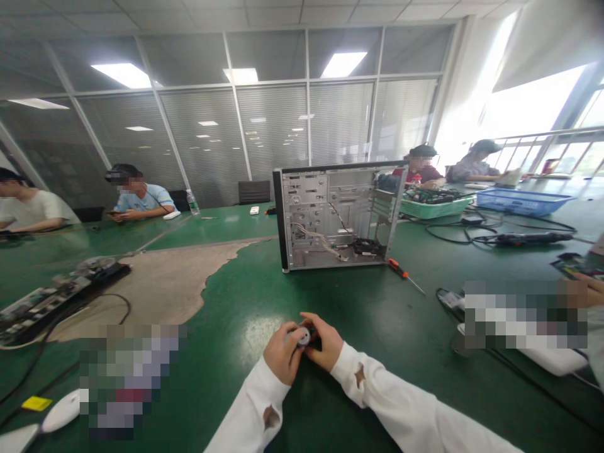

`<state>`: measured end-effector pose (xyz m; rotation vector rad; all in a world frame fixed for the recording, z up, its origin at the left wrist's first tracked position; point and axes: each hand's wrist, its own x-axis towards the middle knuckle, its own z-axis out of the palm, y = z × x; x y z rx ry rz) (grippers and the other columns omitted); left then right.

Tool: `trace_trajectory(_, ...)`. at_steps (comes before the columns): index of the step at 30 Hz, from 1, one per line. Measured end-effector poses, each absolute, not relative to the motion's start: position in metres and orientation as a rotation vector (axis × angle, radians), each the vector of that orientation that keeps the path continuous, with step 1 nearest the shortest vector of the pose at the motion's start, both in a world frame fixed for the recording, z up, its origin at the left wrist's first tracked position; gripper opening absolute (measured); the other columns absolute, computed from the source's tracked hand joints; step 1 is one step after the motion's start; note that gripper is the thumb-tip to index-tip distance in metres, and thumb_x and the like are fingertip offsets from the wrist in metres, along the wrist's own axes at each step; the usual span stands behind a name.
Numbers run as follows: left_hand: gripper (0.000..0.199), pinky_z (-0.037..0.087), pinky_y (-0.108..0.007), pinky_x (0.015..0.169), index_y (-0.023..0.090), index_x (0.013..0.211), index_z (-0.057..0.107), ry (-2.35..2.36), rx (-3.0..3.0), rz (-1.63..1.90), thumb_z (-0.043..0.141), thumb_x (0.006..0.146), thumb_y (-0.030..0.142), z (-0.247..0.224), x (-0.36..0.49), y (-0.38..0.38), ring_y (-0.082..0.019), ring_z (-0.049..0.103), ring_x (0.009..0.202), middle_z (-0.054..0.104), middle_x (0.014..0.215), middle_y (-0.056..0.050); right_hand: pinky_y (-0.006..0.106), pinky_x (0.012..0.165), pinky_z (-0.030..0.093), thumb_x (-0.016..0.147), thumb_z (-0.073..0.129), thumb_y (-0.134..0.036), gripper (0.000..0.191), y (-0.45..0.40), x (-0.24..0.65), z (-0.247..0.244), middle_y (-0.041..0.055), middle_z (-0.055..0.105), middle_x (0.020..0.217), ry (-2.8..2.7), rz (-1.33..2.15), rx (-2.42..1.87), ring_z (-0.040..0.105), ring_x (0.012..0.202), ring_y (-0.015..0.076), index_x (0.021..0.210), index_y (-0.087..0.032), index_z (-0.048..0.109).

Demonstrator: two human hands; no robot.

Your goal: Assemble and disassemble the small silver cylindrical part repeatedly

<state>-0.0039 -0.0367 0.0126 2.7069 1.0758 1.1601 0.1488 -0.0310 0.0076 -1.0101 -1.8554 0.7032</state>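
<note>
A small round grey piece [304, 338] with a dark spot on its face is held between my two hands, low over the green table. My left hand [282, 353] pinches it with thumb and fingers. Curled around its other side, my right hand [328, 341] touches it with the fingertips. What lies behind the piece is hidden by my fingers. Beyond my hands stands an open computer case [321, 255], with bundled cables [323, 239] and a black part [368, 246] inside. At its right front corner lies a screwdriver [400, 269] with a red and black handle.
A power strip [89, 283] with plugs lies at left on a bare patch [189, 277] of the green table [236, 296]. To the right are a green basket [436, 209], a blue basket [523, 201] and black cables [467, 236]. Several people sit around, one hand [592, 289] at right.
</note>
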Motion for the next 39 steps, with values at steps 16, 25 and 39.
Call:
trace_trajectory(16,0.027,0.046,-0.031,0.071,0.02,0.1,0.05,0.973,2.945,1.37,0.035,0.078,0.014,0.007,-0.004,-0.037,-0.018,0.051,0.093,0.052,0.102,-0.01,0.022,0.058,0.044,0.055,0.054,-0.012,0.035,-0.033,0.151,0.014,0.0017,0.054,0.081,-1.847,0.63,-0.992,0.052,0.068,0.0116,0.089,-0.019,0.051)
trace_trajectory(25,0.035,0.043,-0.034,0.082,0.017,0.11,0.04,0.942,2.682,1.271,0.039,0.075,0.011,0.011,-0.01,-0.037,-0.019,0.047,0.099,0.048,0.105,-0.012,0.021,0.052,0.04,0.057,0.061,-0.021,0.032,-0.032,0.152,0.009,-0.0002,0.053,0.072,-1.883,0.675,-1.058,0.047,0.061,0.0102,0.087,-0.018,0.054)
trace_trajectory(39,0.059,0.04,-0.043,0.084,0.017,0.119,0.029,0.992,2.466,1.212,0.044,0.062,0.012,0.022,-0.007,-0.048,-0.026,0.034,0.11,0.032,0.119,-0.013,0.019,0.051,0.035,0.061,0.06,-0.031,0.029,-0.037,0.152,0.019,-0.0044,0.049,0.063,-1.894,0.776,-1.079,0.041,0.055,0.0075,0.087,-0.018,0.054)
